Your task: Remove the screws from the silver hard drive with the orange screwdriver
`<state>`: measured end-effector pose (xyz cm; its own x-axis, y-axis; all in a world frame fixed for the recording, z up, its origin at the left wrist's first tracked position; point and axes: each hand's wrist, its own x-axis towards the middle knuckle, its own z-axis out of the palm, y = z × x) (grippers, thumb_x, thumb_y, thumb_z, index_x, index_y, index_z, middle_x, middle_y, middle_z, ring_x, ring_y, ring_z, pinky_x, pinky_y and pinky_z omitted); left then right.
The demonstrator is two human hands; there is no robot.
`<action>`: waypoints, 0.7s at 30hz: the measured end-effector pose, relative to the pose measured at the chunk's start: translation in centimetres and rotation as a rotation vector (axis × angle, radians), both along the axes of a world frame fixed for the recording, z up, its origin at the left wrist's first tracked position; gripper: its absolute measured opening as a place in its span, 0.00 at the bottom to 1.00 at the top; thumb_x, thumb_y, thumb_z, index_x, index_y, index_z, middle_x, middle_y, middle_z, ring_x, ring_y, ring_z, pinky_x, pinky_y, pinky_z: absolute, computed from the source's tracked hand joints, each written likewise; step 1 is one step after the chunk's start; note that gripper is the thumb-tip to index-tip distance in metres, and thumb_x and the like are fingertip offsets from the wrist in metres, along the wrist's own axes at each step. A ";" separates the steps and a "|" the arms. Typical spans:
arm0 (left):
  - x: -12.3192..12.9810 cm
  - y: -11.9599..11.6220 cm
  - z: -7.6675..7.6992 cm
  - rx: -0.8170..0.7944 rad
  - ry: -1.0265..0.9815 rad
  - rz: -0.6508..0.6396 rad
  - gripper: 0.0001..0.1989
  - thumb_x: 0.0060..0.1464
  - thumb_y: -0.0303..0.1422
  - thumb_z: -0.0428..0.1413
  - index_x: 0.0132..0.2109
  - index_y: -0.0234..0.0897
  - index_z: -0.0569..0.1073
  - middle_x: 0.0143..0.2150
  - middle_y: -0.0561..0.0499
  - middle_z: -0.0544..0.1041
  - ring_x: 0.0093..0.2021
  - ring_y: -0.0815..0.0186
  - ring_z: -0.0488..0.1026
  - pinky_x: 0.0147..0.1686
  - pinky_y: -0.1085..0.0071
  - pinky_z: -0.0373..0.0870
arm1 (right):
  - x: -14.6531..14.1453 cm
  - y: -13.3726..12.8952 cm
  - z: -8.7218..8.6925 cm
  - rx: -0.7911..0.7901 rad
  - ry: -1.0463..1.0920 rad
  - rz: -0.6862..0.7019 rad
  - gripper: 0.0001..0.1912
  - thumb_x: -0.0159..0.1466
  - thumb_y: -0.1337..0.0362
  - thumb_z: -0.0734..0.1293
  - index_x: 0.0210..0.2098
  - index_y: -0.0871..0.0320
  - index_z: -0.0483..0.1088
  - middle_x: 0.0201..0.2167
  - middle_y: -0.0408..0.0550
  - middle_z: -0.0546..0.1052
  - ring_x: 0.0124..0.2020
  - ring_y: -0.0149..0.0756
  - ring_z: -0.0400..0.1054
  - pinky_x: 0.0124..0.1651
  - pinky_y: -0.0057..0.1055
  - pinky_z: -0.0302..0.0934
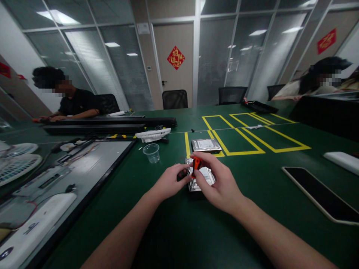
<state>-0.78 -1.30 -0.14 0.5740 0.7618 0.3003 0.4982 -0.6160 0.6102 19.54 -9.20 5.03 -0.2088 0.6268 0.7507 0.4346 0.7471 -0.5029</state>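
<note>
A silver hard drive point(209, 175) lies on the green table in front of me, partly covered by my hands. My right hand point(221, 179) grips the orange and black handle of a small screwdriver point(197, 163), held upright above the drive. At the drive's left edge, my left hand point(168, 183) is closed, thumb and fingers pinching together by a dark object point(183, 173) that I cannot identify. Just beyond sits a second hard drive point(206, 145), label side up.
Left of the drives are a clear plastic cup point(151, 153), a white vented part point(153, 134) and a large opened panel point(98, 160). A phone point(322, 194) lies at right. Yellow tape rectangles point(244, 152) mark the table. People sit at both far sides.
</note>
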 end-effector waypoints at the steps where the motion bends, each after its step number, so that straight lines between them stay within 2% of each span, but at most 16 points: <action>1: 0.0 0.0 0.0 0.001 -0.001 -0.003 0.11 0.67 0.37 0.61 0.52 0.37 0.80 0.47 0.47 0.80 0.44 0.58 0.76 0.45 0.65 0.71 | 0.0 0.0 0.0 0.003 -0.001 0.001 0.25 0.71 0.69 0.68 0.66 0.52 0.64 0.55 0.53 0.77 0.52 0.42 0.76 0.56 0.41 0.73; 4: 0.0 0.0 0.0 0.013 -0.006 -0.008 0.12 0.69 0.39 0.60 0.53 0.38 0.80 0.45 0.47 0.80 0.43 0.58 0.76 0.44 0.65 0.71 | 0.1 0.3 0.0 0.049 -0.014 -0.015 0.24 0.71 0.67 0.71 0.64 0.52 0.66 0.54 0.52 0.77 0.51 0.42 0.75 0.56 0.42 0.73; 8: 0.1 0.1 -0.2 0.030 -0.013 -0.016 0.13 0.68 0.39 0.60 0.55 0.38 0.79 0.44 0.48 0.80 0.42 0.59 0.76 0.44 0.65 0.71 | 0.1 0.4 0.1 0.089 -0.007 -0.031 0.21 0.71 0.68 0.70 0.62 0.51 0.69 0.53 0.52 0.76 0.52 0.41 0.74 0.56 0.41 0.73; 12: 0.1 0.2 -0.3 0.023 0.006 -0.001 0.13 0.67 0.36 0.61 0.55 0.38 0.79 0.44 0.48 0.80 0.41 0.59 0.75 0.42 0.66 0.70 | 0.0 0.2 0.0 0.037 -0.005 -0.006 0.25 0.72 0.70 0.67 0.66 0.50 0.65 0.55 0.52 0.78 0.52 0.41 0.76 0.56 0.41 0.74; 15: 0.0 0.1 -0.2 0.011 0.004 -0.002 0.13 0.67 0.36 0.61 0.55 0.38 0.80 0.44 0.48 0.80 0.43 0.58 0.76 0.43 0.65 0.70 | 0.0 0.1 -0.1 0.003 0.006 -0.004 0.26 0.72 0.70 0.67 0.67 0.50 0.63 0.54 0.52 0.78 0.50 0.40 0.76 0.54 0.41 0.74; 21: 0.0 -0.1 0.1 -0.007 -0.001 -0.007 0.14 0.68 0.40 0.60 0.56 0.39 0.80 0.46 0.46 0.80 0.44 0.57 0.76 0.47 0.62 0.72 | 0.1 0.4 0.1 0.062 -0.021 -0.048 0.22 0.71 0.66 0.71 0.62 0.50 0.67 0.52 0.51 0.75 0.50 0.42 0.74 0.53 0.42 0.74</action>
